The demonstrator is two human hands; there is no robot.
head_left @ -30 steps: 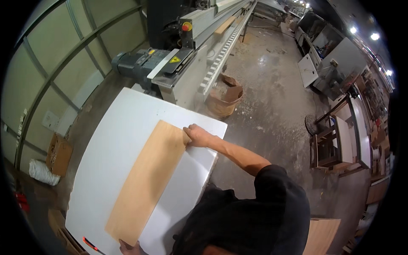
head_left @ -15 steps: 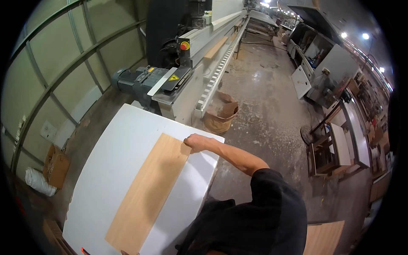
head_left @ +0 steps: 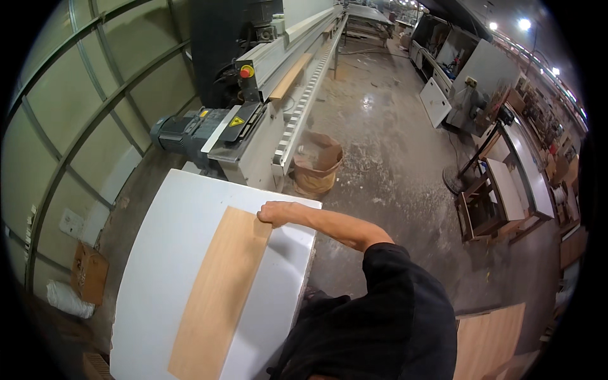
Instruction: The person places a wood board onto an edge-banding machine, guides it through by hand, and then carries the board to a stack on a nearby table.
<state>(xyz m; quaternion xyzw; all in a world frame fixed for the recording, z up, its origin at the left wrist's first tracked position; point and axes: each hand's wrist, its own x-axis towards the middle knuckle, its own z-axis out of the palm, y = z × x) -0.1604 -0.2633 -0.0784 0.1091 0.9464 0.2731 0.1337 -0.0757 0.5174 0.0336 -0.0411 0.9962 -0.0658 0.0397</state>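
Note:
A long, light wood-grain board (head_left: pixel 218 297) lies flat on a white tabletop (head_left: pixel 152 253), stretching from the lower edge of the picture toward the far side. My right hand (head_left: pixel 272 214) is closed on its far right corner, with the fingers bent over the edge. That arm reaches across the table's right side from a black sleeve. My left hand is out of the picture, and the board's near end is cut off by the lower edge.
Beyond the table stands a long machine (head_left: pixel 253 126) with a motor (head_left: pixel 180 136) and a red stop button (head_left: pixel 246 71). A brown sack (head_left: pixel 316 166) sits beside it. At right are a pedestal fan (head_left: pixel 453 180) and wooden frames (head_left: pixel 491 202). More wood panels (head_left: pixel 487 339) lie behind my right side.
The whole view has shifted slightly, and the right hand stays on the board's corner. A fingertip and an orange-red item at the lower edge have left the picture.

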